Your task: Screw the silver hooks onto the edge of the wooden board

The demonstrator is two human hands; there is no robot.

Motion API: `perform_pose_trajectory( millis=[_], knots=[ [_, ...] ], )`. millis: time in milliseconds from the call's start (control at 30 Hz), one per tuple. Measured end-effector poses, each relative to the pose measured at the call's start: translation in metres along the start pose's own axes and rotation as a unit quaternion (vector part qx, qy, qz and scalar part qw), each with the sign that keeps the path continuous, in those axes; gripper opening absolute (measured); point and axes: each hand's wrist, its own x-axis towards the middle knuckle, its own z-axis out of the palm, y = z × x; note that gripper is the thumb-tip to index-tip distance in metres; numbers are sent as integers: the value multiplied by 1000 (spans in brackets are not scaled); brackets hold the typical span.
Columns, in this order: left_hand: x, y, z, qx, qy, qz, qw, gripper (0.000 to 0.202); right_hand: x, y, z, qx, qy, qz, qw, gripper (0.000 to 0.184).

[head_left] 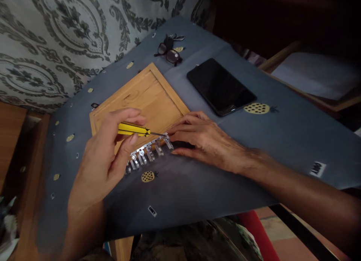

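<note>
My left hand (101,155) is closed round the yellow handle of a screwdriver (132,129). The screwdriver's thin shaft points right, its tip touching or very close to the right end of a metal hook rail (142,154). This rail runs along the near edge of a wooden board (141,95), and several shiny hooks hang out from it over the cloth. At the board's near right corner, my right hand (203,138) steadies the board, fingers on its edge and thumb lower down. Its fingertips are beside the last hook and partly hidden.
A black tablet (221,86) lies right of the board. Beyond it are dark-framed glasses (169,53) and a small bunch of keys (176,37). Blue-grey cloth with pineapple prints covers the table (211,189). A patterned curtain (70,35) hangs behind.
</note>
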Motion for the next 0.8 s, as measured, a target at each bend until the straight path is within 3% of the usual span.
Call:
perform_pose_trajectory(
  millis=[167,467,667,800],
  knots=[
    [0,-6,5,-7,54,-23,998,27,0,0,0,-1,2,-2,1000,17],
    [3,1,12,92,123,22,988,15,-1,1,2,-7,10,-8,1000,17],
    [3,0,18,62,143,15,988,19,0,0,0,-14,5,-7,1000,17],
    [2,2,24,-36,131,15,991,19,0,-1,0,-17,-1,2,1000,17]
  ],
)
